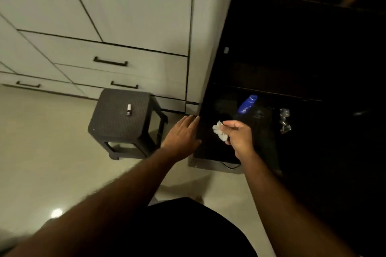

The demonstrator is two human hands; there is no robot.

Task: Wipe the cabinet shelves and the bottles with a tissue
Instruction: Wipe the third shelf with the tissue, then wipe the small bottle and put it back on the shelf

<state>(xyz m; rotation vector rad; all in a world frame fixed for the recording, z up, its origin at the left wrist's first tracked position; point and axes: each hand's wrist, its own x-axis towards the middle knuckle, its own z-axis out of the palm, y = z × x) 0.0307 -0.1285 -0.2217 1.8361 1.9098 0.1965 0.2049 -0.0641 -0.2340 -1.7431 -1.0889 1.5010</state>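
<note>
The person leans toward the lowest level of a dark cabinet (292,48), both arms stretched down. The right hand (240,136) holds a crumpled white tissue (220,133), pinched between thumb and curled fingers, just in front of the bottom shelf (215,148). The left hand (183,134) is flat with straight fingers, holding nothing, and lies against the cabinet's front left edge; whether it presses there or only touches is hard to tell.

A blue bottle (247,104) stands or leans at the back of this shelf, just beyond the tissue. To its right something clear and glinting (285,120) shows faintly, perhaps glass or crinkled plastic; the shelf is too dark to say more. The upper shelves are almost black.

The step in hand looks like wiping the bottom shelf, or reaching for the blue bottle. To do it well, the tissue would serve better spread over the fingertips than bunched, so that more of it meets the surface. Strokes from the back toward the front edge would draw dust out rather than push it into the corner. The bottle likely needs lifting off first, wiping around its body and base, and setting back once the board beneath is clean. The left hand on the edge gives a useful brace while leaning. In such poor light, the glinting thing could easily be knocked, so a slow reach seems wise.

Left of the cabinet, a dark stool (123,119) on the floor carries a small white tube (128,109), with pale drawers (104,58) behind it.
</note>
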